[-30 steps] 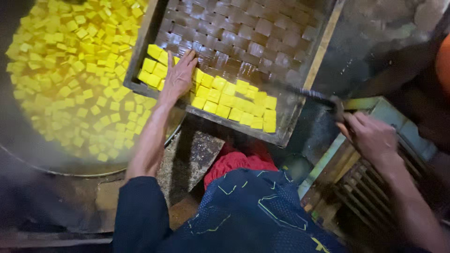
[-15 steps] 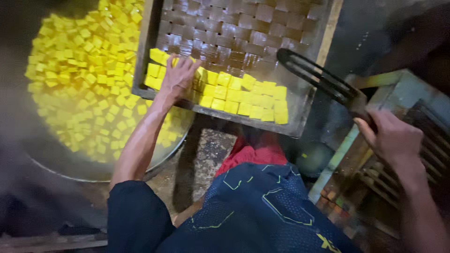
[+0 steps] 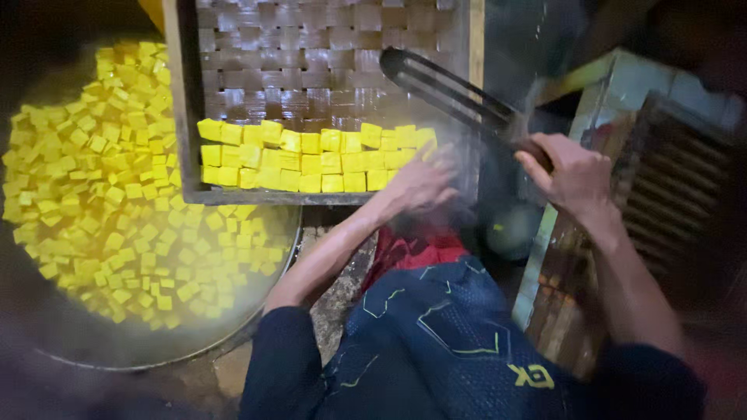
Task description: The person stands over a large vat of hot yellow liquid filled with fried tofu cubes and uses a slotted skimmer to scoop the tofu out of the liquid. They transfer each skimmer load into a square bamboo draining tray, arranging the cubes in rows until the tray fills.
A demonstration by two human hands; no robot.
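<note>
Yellow cubes (image 3: 311,159) lie in rows along the near edge of the woven bamboo tray (image 3: 327,54) | left hand (image 3: 424,183) blurred at the rows' right end, grip unclear | right hand (image 3: 572,171) closed on the dark long-handled skimmer (image 3: 451,89) over the tray's right edge | big round metal pan (image 3: 194,350) of yellow cubes on the left.

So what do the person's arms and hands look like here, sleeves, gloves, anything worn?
Both hands are bare: no gloves, rings or watch show on the left hand or the right hand. The forearms are bare too. Dark navy sleeves sit pushed up near the elbows, part of a navy top with thin yellow-green line markings.
</note>
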